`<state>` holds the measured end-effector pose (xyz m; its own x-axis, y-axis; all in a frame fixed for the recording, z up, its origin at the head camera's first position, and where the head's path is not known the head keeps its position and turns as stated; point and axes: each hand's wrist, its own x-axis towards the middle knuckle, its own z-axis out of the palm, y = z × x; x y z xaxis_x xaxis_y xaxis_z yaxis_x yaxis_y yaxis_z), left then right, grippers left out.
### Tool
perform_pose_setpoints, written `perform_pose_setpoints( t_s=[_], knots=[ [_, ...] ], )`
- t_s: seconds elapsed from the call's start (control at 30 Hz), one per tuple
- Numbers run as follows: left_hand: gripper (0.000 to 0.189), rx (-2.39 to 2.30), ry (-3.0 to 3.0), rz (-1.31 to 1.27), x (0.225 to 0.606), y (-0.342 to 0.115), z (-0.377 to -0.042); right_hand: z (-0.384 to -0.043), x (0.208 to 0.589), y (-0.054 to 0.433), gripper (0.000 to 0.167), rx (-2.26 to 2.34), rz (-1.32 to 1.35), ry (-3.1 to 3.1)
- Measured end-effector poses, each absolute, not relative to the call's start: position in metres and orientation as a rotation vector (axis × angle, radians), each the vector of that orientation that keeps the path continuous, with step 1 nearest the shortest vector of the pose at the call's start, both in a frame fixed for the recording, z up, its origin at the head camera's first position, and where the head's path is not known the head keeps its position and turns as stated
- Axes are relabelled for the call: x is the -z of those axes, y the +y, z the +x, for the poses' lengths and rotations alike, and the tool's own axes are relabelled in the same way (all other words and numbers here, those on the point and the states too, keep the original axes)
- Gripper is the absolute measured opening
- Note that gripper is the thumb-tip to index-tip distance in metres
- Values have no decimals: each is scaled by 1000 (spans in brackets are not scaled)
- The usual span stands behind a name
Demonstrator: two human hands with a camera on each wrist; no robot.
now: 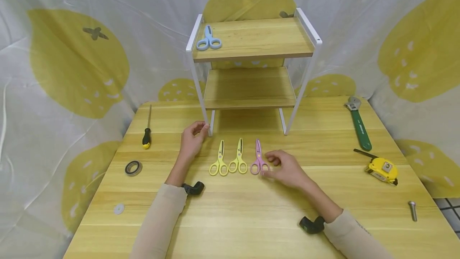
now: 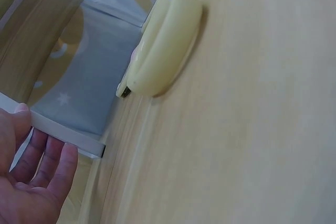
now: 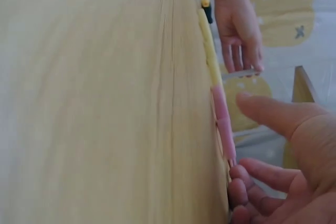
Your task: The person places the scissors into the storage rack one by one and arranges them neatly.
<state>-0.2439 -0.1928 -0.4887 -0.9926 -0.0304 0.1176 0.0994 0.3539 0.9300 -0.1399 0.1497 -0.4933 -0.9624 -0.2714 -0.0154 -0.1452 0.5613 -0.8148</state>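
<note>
My left hand (image 1: 192, 139) holds the lower front left leg (image 2: 68, 134) of a two-tier wooden shelf (image 1: 255, 37), with thumb and fingers on either side of the white metal. In front of the shelf, two yellow scissors (image 1: 220, 158) and one pair of purple scissors (image 1: 258, 156) lie in a row, blades pointing away. My right hand (image 1: 287, 170) is beside the purple scissors, its thumb right at their handle loop and its fingertips low over the table. Thumb and fingers stand apart in the right wrist view. Light blue scissors (image 1: 209, 38) lie on the top board's left side.
On the left of the table (image 1: 230, 227) are a screwdriver (image 1: 147, 133), a ring-shaped bearing (image 1: 133, 168) and a flat washer (image 1: 119, 209). To the right lie a green-handled adjustable wrench (image 1: 359, 125), a yellow tape measure (image 1: 383, 170) and a bolt (image 1: 413, 211). A lemon-print curtain hangs behind.
</note>
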Motion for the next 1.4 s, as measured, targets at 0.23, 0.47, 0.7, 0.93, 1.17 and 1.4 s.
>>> perform_pose_setpoints(
  t_s=[0.23, 0.47, 0.7, 0.93, 1.17, 1.4],
  knots=[
    [37, 1691, -2482, -77, 490, -194, -242, -139, 498, 144, 62, 1266, -412, 2732],
    [35, 1695, -2469, -92, 494, -195, -240, -138, 498, 139, 45, 1217, -370, 2753],
    [38, 1685, -2455, -118, 494, -195, -242, -137, 488, 140, 37, 1259, -301, 2711],
    [38, 1694, -2447, -116, 493, -196, -242, -136, 479, 144, 35, 1371, -240, 2597],
    [36, 1673, -2457, -106, 493, -195, -242, -128, 452, 154, 33, 1462, -292, 2545],
    [35, 1700, -2466, -74, 490, -194, -241, -119, 392, 168, 33, 1544, -452, 2536]
  ],
)
